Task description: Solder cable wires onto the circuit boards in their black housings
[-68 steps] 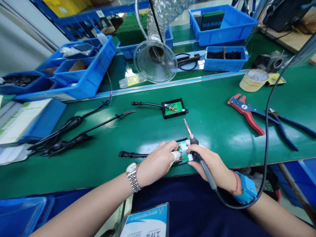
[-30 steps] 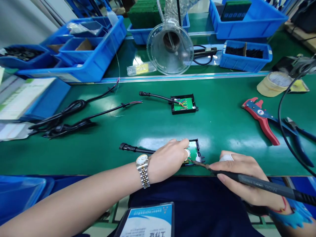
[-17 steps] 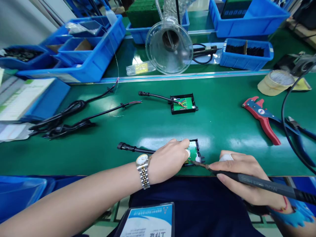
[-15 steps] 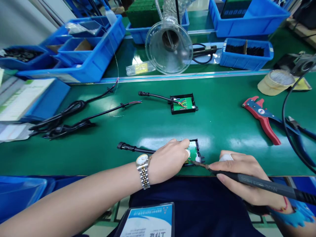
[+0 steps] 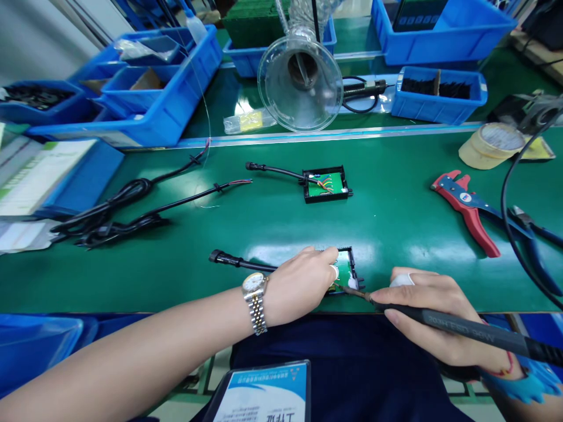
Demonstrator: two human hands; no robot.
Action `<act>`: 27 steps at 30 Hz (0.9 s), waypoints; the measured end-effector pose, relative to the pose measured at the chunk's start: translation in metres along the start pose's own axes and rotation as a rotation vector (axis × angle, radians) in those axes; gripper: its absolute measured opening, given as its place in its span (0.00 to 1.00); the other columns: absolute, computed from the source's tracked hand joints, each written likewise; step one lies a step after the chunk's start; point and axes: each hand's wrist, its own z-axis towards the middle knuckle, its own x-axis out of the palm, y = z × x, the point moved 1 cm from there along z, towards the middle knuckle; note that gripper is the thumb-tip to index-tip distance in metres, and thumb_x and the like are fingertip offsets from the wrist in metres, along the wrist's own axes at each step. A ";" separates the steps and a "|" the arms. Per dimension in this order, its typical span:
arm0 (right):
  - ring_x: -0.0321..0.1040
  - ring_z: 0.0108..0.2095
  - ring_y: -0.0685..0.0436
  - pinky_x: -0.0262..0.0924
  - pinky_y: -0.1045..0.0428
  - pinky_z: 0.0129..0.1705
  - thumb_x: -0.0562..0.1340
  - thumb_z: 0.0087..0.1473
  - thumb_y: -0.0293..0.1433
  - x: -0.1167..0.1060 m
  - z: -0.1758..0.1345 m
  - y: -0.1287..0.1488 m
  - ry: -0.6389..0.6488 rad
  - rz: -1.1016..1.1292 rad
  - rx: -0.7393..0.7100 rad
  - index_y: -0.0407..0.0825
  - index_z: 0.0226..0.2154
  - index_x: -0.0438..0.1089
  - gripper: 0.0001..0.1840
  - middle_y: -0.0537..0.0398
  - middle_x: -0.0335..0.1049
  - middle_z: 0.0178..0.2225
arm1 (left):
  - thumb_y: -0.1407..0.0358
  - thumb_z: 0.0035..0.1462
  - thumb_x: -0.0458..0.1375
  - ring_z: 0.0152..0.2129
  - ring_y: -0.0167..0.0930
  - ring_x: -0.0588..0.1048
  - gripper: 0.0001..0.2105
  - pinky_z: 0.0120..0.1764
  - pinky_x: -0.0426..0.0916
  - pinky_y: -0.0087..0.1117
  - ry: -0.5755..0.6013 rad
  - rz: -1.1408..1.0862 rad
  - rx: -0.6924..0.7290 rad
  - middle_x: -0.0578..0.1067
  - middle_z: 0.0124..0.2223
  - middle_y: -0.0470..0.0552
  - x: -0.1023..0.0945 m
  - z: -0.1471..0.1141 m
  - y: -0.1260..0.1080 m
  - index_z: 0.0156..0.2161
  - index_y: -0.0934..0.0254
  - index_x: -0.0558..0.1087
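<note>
Left hand [image 5: 303, 287] curls over the near circuit board [image 5: 345, 266], its grip unclear, while the right hand [image 5: 433, 316] grasps the soldering iron [image 5: 461, 326], now swung tip-first to the board, seemingly at work.

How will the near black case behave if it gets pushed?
The case lies flat on the glossy bench, so it would probably slide, not tip. The near cable, disappearing behind the left hand, curves and likely flexes. The board is exposed, perhaps fragile.
</note>
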 end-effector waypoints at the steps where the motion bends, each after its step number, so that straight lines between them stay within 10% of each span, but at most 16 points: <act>1: 0.61 0.23 0.52 0.58 0.53 0.29 0.56 0.53 0.25 -0.001 0.000 0.000 -0.001 -0.002 0.002 0.49 0.39 0.70 0.11 0.58 0.67 0.22 | 0.78 0.53 0.47 0.21 0.26 0.59 0.11 0.31 0.59 0.31 0.000 -0.001 0.000 0.64 0.31 0.50 0.000 0.000 0.000 0.23 0.68 0.67; 27: 0.63 0.26 0.52 0.59 0.55 0.32 0.57 0.51 0.24 -0.009 0.002 0.000 0.133 -0.013 0.024 0.51 0.38 0.66 0.11 0.59 0.71 0.28 | 0.76 0.56 0.46 0.22 0.27 0.61 0.13 0.30 0.58 0.32 -0.001 0.012 0.010 0.65 0.32 0.51 0.000 0.000 -0.008 0.25 0.67 0.69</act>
